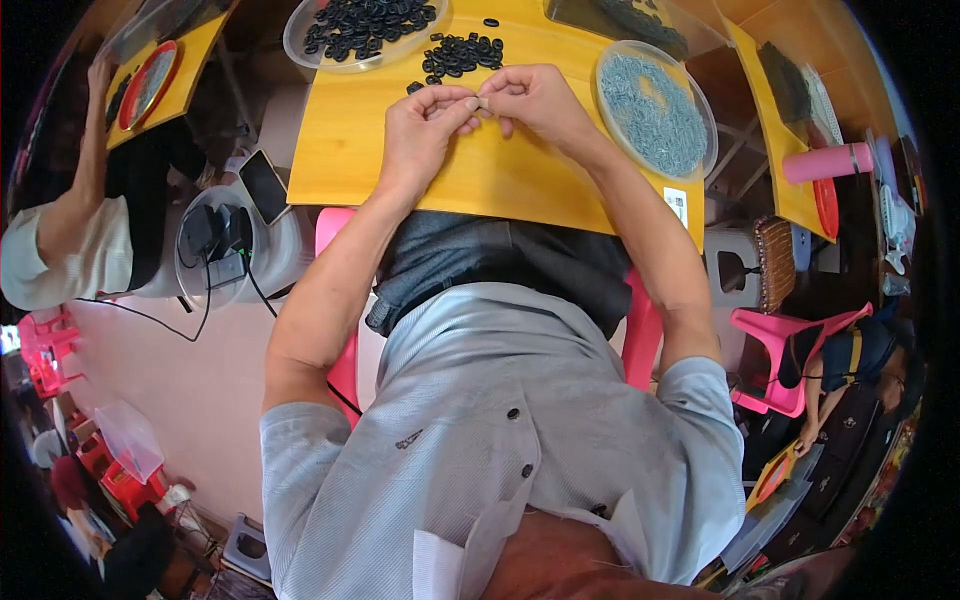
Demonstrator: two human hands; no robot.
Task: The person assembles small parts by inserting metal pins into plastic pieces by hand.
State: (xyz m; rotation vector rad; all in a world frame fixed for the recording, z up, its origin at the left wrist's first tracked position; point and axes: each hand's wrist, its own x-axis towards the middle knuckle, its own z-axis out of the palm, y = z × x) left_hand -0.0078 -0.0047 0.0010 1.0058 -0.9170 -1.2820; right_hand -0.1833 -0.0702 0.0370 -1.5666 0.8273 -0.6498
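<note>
Over the yellow tabletop, my left hand and my right hand meet with their fingertips pinched together. Whatever sits between the fingertips is too small to make out. Just beyond the hands lies a loose pile of small black oval pieces, a few of them close to my left fingers. Many more black pieces fill a clear round tub at the far left corner. To the right of my right hand, a round clear lid-like tray holds a heap of small silvery-grey slender pieces.
A clear bin stands at the far right edge of the table. On the left, a phone and a tub with black chargers rest on a stool. Another person's arm is at the left; a pink bottle lies on the right table.
</note>
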